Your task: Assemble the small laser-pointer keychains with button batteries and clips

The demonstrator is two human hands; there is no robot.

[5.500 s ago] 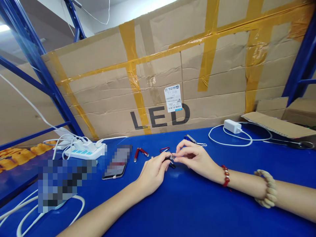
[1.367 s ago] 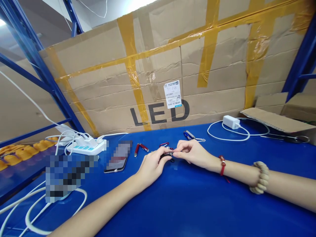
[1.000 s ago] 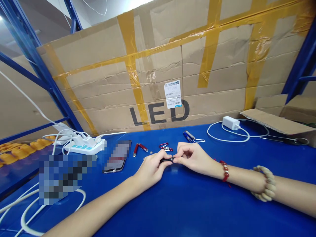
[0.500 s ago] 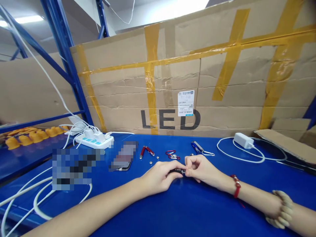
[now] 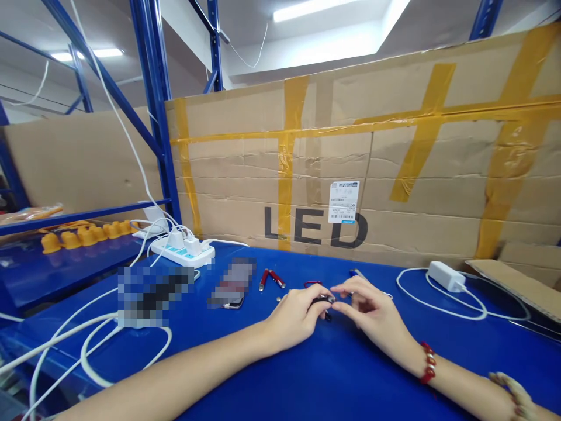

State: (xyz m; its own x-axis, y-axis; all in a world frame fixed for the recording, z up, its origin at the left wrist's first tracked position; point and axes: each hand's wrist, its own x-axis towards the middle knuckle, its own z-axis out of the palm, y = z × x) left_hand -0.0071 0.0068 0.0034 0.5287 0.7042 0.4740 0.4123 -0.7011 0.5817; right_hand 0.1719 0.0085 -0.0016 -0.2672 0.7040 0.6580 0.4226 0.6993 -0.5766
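My left hand (image 5: 294,316) is closed around a small black tube (image 5: 322,299), pinched between thumb and forefinger. The tube has a shiny end that points right; the fingers hide much of it. My right hand (image 5: 370,307) has its thumb and forefinger on either side of that shiny end, with the other fingers curled. Whether a smaller part sits between these fingertips is hidden. Under the left fingertips a small black piece (image 5: 328,316) shows. Just behind my hands lies a red carabiner (image 5: 312,283), partly covered. A small round silver disc (image 5: 278,299) lies left of them.
Two red tubes with silver ends (image 5: 270,280) lie behind on the blue table (image 5: 280,386). A phone (image 5: 234,283), a power strip (image 5: 186,252) and cables are at left. A white charger (image 5: 446,276) with its looped cord is at right. A large cardboard box (image 5: 236,187) stands behind.
The view has shifted up and left. My right thumb and forefinger have opened from a tight pinch at the tube's end to a wider hold. My left hand keeps the tube.
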